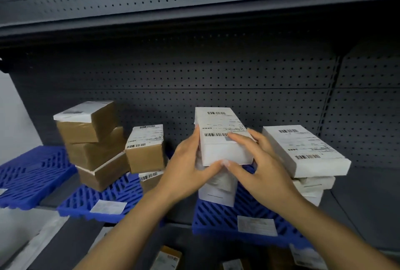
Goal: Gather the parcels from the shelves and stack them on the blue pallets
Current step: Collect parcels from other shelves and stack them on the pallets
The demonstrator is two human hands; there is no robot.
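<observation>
Dark perforated metal shelf [357,200] holds ribbed blue pallets [104,200]; left hand [190,168] and right hand [257,165] grip flat white parcel [223,137], fingers curled round edges.

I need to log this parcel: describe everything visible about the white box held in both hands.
The white box is a flat, oblong parcel, seemingly cardboard, with a shipping label bearing two barcodes on top. It sits roughly level atop a short stack of white parcels on a blue pallet. The left hand grips its left side; the right hand holds its right, fingers across the label.
</observation>
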